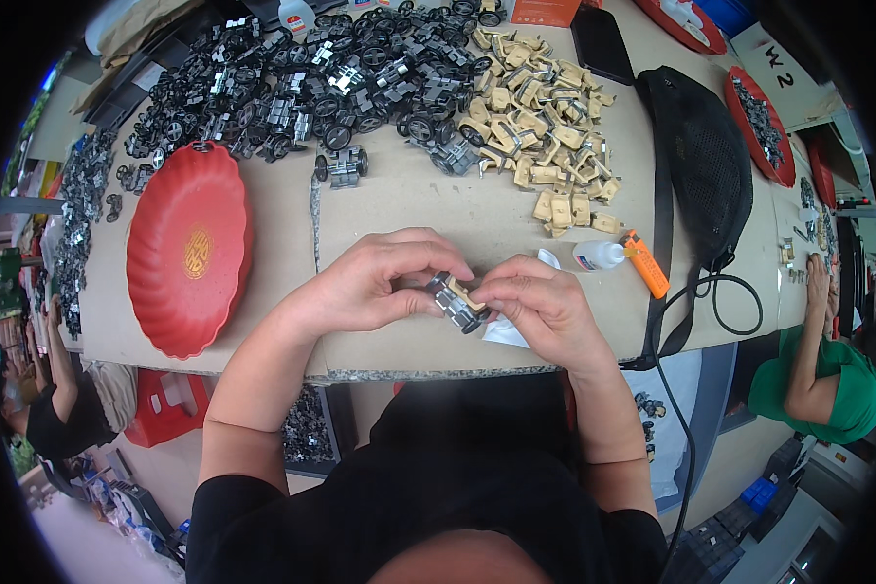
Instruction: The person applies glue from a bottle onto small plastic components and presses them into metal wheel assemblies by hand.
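Observation:
Over the table's front edge, my left hand (384, 280) is closed on a small dark wheeled chassis (455, 306), like that of a toy car, between thumb and fingers. My right hand (547, 304) pinches a beige plastic part (464, 290) that lies against the chassis; the fingers partly hide where the two meet. White paper (506, 333) lies beneath my right hand. Close by are a small white bottle (599, 256) and an orange tool (646, 265). A heap of similar beige parts (545, 127) and a large pile of black wheeled chassis (302, 92) lie farther back.
A red scalloped tray (190, 263) stands at the left. One chassis (343, 167) lies apart from the pile. Toward the right are a black mesh bag (699, 146) with a strap and cord, a black phone (602, 45) and a red tray of small parts (749, 112). Co-workers sit on both sides.

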`<state>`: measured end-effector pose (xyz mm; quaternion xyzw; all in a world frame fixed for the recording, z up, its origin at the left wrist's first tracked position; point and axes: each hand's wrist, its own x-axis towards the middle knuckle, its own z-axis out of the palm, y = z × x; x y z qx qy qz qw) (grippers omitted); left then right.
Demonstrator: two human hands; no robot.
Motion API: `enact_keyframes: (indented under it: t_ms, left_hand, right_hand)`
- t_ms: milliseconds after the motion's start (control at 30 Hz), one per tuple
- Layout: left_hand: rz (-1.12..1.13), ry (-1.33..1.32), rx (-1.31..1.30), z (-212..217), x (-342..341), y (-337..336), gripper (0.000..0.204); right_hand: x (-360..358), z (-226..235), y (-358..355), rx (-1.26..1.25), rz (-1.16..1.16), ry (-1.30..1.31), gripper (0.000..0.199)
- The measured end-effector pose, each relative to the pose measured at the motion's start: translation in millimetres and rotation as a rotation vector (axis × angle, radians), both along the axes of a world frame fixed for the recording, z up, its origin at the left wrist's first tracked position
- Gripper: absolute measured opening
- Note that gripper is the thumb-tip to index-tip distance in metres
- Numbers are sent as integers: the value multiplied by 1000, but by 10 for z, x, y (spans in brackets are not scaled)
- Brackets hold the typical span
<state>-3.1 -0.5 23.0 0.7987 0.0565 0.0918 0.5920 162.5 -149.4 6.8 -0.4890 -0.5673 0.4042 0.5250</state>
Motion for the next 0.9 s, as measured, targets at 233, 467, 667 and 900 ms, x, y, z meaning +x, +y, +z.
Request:
enact_keyframes:
  t_ms: [233, 467, 667, 900]
  left_hand:
    - [-3, -125, 139, -19, 15, 2, 35]
    - [47, -30, 210, -13, 9, -11, 31]
    - [37, -65, 175, -39, -8, 5, 32]
    - [43, -39, 77, 8, -6, -6, 35]
  right_hand:
    - [9, -4, -24, -20, 36, -11, 21]
    - [-55, 59, 24, 50, -42, -214, 30]
    - [-89, 16, 43, 34, -90, -185, 32]
    - [-76, 12, 49, 14, -112, -98, 31]
